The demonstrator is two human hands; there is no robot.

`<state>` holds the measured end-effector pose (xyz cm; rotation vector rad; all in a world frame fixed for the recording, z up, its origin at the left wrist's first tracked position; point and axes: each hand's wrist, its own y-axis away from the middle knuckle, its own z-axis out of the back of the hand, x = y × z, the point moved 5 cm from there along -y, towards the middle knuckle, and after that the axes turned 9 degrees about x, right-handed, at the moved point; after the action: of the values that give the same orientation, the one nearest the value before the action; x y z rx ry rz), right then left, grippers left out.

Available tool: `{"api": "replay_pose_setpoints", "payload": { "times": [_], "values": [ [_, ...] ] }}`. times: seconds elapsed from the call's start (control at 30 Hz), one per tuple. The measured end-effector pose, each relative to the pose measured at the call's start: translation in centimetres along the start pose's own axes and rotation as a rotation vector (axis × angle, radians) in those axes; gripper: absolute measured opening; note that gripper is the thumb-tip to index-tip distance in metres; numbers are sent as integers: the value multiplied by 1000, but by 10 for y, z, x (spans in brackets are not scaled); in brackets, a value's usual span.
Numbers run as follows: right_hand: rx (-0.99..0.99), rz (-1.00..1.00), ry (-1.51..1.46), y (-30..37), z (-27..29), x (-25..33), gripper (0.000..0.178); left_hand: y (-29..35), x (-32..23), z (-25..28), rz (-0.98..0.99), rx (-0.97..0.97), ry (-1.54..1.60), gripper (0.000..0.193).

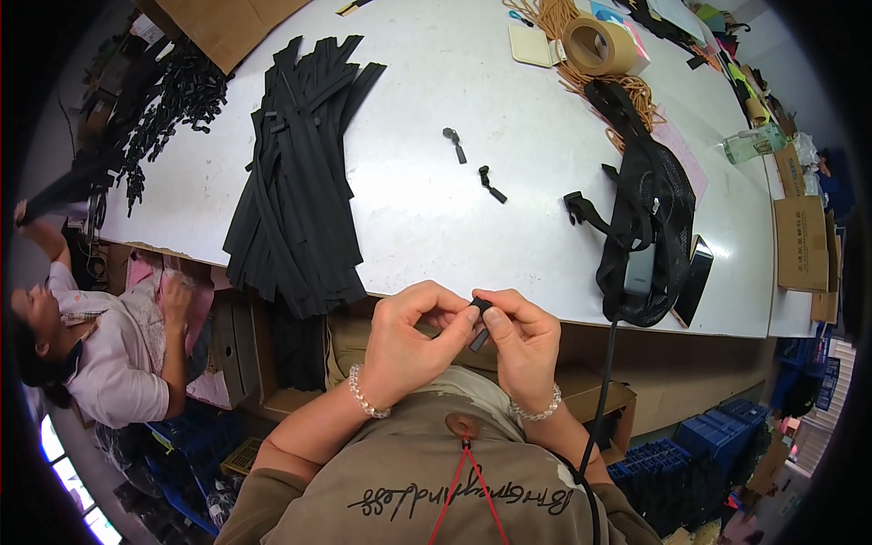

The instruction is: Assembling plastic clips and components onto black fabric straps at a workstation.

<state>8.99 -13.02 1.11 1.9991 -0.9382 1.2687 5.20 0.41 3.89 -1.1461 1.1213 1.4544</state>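
At the table's near edge, my left hand (pixel 409 338) and my right hand (pixel 521 347) meet, thumbs and forefingers pinching a small black strap piece (pixel 480 340). Its short, flat tail hangs down between the thumbs, while the fingertips cover most of its upper end. Two similar small black pieces, each a knobbed loop with a short tail, lie on the white table ahead: one loop piece (pixel 456 145) farther off, the other loop piece (pixel 491 184) nearer. To the left is a large pile of flat black straps (pixel 304 182), some hanging over the edge.
On the right are a black mesh bag (pixel 649 218) with a buckle, a phone (pixel 693 282), a tape roll (pixel 595 45), tan cord (pixel 640 95) and a bottle (pixel 754 143). A black cable (pixel 603 400) runs beside my right arm. A co-worker (pixel 113 350) is at left.
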Motion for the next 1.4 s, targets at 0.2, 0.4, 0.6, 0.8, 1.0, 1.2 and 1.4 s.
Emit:
{"api": "replay_pose_setpoints", "payload": {
  "times": [0.2,0.4,0.6,0.8,1.0,1.2,1.4],
  "values": [
    [-7,47,-23,0,-2,0,21,0,13,-10,146,90,496,8],
    [-75,56,-124,-1,0,-5,19,-1,17,-11,165,112,496,10],
    [-306,40,-186,-14,23,-6,17,6,37,-15,231,107,376,9],
    [-261,-2,-253,-17,33,4,14,4,34,-10,240,88,519,10],
    [-178,-19,-256,-12,24,0,13,3,32,-10,232,87,522,11],
    [-167,-25,-256,-11,21,-2,13,2,29,-10,230,80,531,10],
    [-105,-65,-236,-11,17,-2,16,-5,29,-7,214,11,481,12]
  ]
}}
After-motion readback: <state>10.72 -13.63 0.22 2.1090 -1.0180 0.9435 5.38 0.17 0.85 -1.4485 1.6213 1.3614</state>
